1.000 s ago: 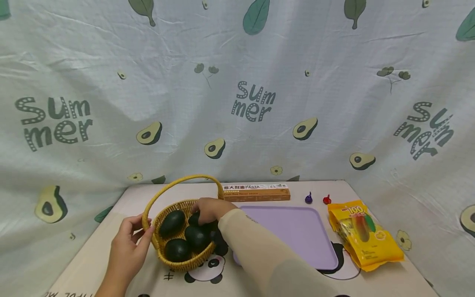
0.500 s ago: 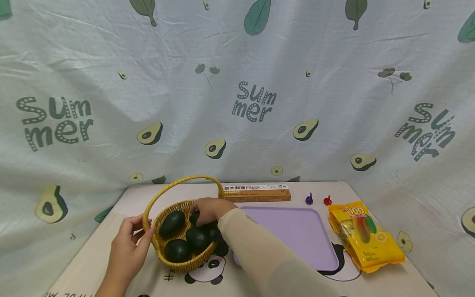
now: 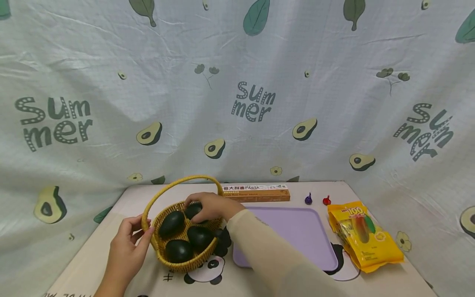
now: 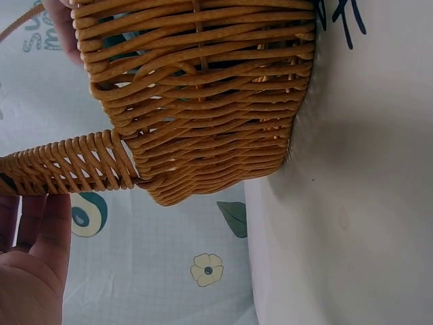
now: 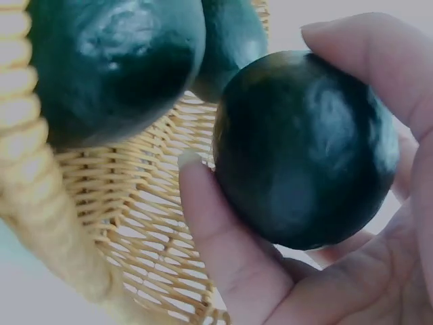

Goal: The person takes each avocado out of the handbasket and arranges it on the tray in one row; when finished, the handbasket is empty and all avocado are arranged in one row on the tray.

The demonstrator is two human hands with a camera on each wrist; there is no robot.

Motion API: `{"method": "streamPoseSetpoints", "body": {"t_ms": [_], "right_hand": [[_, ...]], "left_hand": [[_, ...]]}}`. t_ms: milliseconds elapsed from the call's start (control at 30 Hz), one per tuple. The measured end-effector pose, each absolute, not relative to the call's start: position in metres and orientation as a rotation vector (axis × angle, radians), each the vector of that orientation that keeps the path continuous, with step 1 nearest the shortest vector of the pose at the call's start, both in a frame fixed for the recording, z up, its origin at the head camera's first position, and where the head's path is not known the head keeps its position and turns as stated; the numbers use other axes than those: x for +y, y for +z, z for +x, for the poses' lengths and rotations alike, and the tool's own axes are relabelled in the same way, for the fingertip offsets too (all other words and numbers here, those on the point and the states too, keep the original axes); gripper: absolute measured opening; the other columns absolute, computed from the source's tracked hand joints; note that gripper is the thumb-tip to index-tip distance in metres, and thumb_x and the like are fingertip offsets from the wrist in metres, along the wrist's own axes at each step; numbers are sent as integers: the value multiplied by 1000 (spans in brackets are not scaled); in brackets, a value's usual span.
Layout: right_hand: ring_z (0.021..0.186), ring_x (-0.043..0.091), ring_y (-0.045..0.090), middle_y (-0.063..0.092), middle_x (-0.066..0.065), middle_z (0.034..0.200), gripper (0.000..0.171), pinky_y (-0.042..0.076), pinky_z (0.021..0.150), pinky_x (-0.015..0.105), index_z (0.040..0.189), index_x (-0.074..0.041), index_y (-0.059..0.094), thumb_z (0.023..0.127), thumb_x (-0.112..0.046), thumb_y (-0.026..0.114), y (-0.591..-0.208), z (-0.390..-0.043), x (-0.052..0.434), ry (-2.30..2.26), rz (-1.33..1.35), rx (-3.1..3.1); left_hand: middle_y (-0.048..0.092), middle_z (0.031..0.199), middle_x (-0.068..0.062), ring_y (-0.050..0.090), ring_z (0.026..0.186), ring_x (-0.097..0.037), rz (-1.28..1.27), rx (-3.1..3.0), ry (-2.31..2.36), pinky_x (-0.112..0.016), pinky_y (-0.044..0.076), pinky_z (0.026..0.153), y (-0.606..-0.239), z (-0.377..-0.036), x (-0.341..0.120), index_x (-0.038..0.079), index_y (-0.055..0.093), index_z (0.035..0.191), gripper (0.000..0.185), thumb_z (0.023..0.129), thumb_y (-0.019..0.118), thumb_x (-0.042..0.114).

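Note:
A yellow wicker basket [image 3: 191, 265] with a tall arched handle [image 3: 193, 177] stands on the left part of the table. My left hand [image 3: 128, 247] holds the handle near its left base, thumb on one side and fingers on the other. Inside the basket, my right hand [image 3: 213, 207] grips a dark green avocado [image 5: 304, 152] at the back right, fingers spread round it. Three more avocados lie in the basket: one at the back left [image 3: 172, 224], one in front [image 3: 179, 251] and one at the right [image 3: 200, 237]. The left wrist view shows the basket's woven side [image 4: 203, 128].
Right of the basket lies a flat lilac tray [image 3: 289, 231], partly covered by the right sleeve [image 3: 267, 247]. Behind it is a pasta box [image 3: 256, 194]. A purple wrapped candy [image 3: 308, 199], a red one [image 3: 326, 200] and a yellow mango candy bag [image 3: 365, 235] lie farther right.
My right hand has shifted slightly right and up, and more of the avocado in it shows. A gap has opened between it and the right-hand avocado. My left hand stays on the handle.

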State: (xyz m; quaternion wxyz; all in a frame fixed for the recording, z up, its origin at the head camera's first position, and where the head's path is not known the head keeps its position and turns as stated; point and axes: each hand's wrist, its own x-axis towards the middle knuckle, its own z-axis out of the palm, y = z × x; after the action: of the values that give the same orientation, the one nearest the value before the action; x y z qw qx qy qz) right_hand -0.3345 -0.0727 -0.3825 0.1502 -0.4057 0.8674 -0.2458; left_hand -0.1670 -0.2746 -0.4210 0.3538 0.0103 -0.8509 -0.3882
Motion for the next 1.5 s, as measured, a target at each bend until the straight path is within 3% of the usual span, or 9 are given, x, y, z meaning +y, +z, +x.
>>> {"method": "streamPoseSetpoints", "body": {"t_ms": [67, 200, 300, 467, 767, 1067, 1300, 1500], "right_hand": [[106, 10, 56, 60, -9, 135, 42, 56, 88, 27, 129, -35, 64, 90, -29, 78, -380, -334, -68, -765, -1174, 2449], [113, 7, 58, 60, -11, 137, 40, 56, 92, 25, 132, -33, 66, 93, -30, 76, -377, -335, -59, -842, -1238, 2381], [117, 7, 56, 59, -13, 138, 49, 54, 96, 26, 135, -32, 64, 89, -26, 79, -376, -334, -51, -888, -1239, 2341], [112, 9, 57, 59, -11, 132, 63, 56, 93, 27, 140, -32, 60, 82, -21, 83, -371, -329, -36, -921, -1197, 2311], [110, 6, 60, 60, -12, 135, 49, 55, 91, 22, 136, -30, 64, 89, -25, 77, -365, -319, -5, -913, -1304, 2314], [111, 10, 61, 59, -10, 136, 54, 58, 91, 24, 135, -38, 63, 86, -18, 78, -374, -315, 28, -1002, -1222, 2302], [108, 12, 62, 63, -11, 126, 45, 58, 90, 25, 127, -33, 66, 86, -22, 79, -389, -315, 44, -1058, -1195, 2349], [109, 12, 60, 64, -9, 129, 51, 56, 92, 29, 134, -22, 65, 85, -22, 79, -404, -316, 55, -1054, -1156, 2431]], "left_hand": [[63, 114, -14, 50, 102, 13, 35, -2202, -1004, 5, 44, 88, -421, -167, -275, -5, 53, 126, 38, 92, 70, -8], [64, 114, -14, 50, 102, 13, 42, -2197, -1009, 5, 44, 88, -422, -167, -276, -4, 53, 126, 38, 92, 70, -8], [64, 114, -14, 50, 102, 13, 43, -2197, -1009, 5, 44, 88, -423, -167, -276, -4, 53, 126, 38, 92, 70, -8], [64, 114, -14, 50, 102, 13, 47, -2201, -1007, 5, 44, 88, -423, -167, -276, -4, 53, 126, 37, 93, 70, -6], [64, 114, -14, 50, 103, 13, 43, -2196, -1006, 5, 43, 88, -422, -168, -277, -4, 53, 127, 38, 92, 70, -8], [64, 114, -13, 49, 103, 13, 46, -2205, -994, 6, 43, 88, -423, -167, -276, -4, 53, 127, 38, 93, 70, -6], [64, 114, -13, 49, 103, 14, 27, -2203, -990, 6, 42, 88, -424, -168, -277, -4, 53, 127, 39, 92, 70, -7], [64, 114, -14, 49, 104, 14, -3, -2199, -979, 6, 43, 88, -423, -168, -278, -5, 53, 126, 39, 92, 70, -8]]}}
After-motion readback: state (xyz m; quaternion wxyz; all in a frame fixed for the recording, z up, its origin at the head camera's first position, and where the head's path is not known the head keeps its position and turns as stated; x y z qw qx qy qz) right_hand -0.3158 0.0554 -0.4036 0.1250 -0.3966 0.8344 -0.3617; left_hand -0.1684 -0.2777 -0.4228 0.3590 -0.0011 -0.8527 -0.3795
